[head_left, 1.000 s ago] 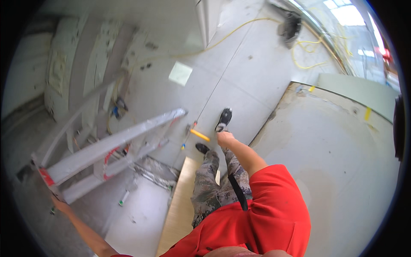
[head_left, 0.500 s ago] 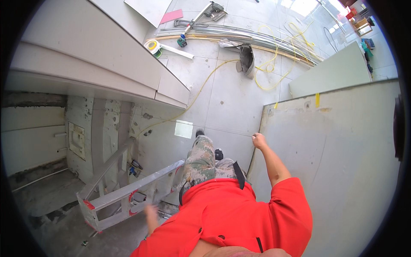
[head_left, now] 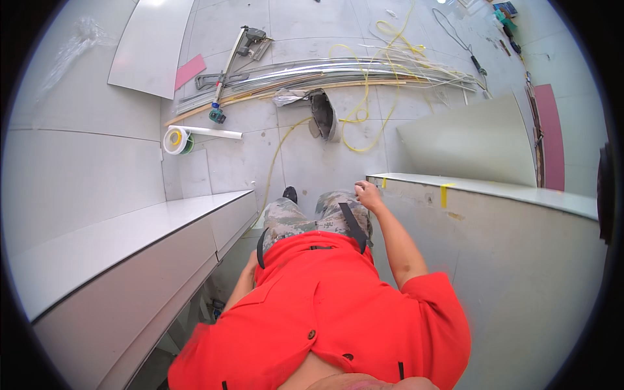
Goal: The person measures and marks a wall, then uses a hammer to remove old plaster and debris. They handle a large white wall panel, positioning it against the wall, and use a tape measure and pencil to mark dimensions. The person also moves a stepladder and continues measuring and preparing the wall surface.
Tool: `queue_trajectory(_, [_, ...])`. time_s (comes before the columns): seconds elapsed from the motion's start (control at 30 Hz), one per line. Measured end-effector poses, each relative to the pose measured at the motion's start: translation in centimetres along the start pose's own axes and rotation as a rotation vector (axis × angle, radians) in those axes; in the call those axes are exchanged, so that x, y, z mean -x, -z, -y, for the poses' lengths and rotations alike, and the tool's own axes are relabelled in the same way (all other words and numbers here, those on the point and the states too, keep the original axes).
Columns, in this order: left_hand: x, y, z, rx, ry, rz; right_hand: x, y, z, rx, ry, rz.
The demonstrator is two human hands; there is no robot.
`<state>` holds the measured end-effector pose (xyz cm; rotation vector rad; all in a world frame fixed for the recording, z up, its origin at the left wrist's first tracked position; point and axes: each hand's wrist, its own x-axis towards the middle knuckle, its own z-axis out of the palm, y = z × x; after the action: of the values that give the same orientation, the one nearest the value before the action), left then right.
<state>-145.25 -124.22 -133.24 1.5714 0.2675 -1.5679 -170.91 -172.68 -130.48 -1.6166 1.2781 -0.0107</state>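
My right hand (head_left: 368, 195) is held forward at thigh height, its fingers curled together. Whatever may be inside them is too small to make out. Close by it is the near corner of a grey-white half-height wall (head_left: 494, 253) with strips of yellow tape (head_left: 444, 196) on its face. My left hand (head_left: 252, 261) hangs beside the camouflage trousers (head_left: 284, 219), and its fingers are hidden. To the left of that hand runs a pale counter (head_left: 136, 224) with a dark edge line.
Ahead on the tiled floor lie a grey bucket (head_left: 325, 117) on its side, long metal strips (head_left: 279, 78), a yellow hose (head_left: 383, 133) and a cordless tool (head_left: 217, 114). A tape roll (head_left: 174, 140) sits by a white tube (head_left: 218, 132). A curved pale panel (head_left: 474, 143) leans at the right.
I have stepped forward between the counter and the half-height wall. The ladder on the left has left the view. My left hand has swung forward to beside my thigh.
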Motion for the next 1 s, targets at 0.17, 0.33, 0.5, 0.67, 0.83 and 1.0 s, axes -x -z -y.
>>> queue_trajectory(0.17, [-1.9, -3.9, -17.8, -1.075, -0.261, 0.158, -4.1, 6.6, 1.8, -0.187, -0.100, -0.103])
queue_trajectory(0.33, [-8.5, -12.4, -34.1, -0.932, -0.177, 0.092, -15.1, 13.0, -2.4, 0.309, -0.097, -0.114])
queue_trajectory(0.5, [-14.8, -23.6, -45.8, -0.795, -0.434, 0.163, -26.3, 19.9, 12.7, 0.216, -0.115, -0.173])
queue_trajectory(0.67, [-13.8, -34.5, -55.7, -0.674, -0.698, 0.323, -32.5, 27.5, 25.4, 0.022, 0.056, -0.326])
queue_trajectory(0.83, [-18.8, -43.8, -63.1, -1.108, -0.777, 0.494, -38.0, 36.1, 29.7, -0.009, 0.108, -0.483])
queue_trajectory(1.0, [-27.8, -50.0, -68.2, -1.426, -0.731, 0.627, -42.1, 46.8, 29.7, -0.024, -0.013, -0.502])
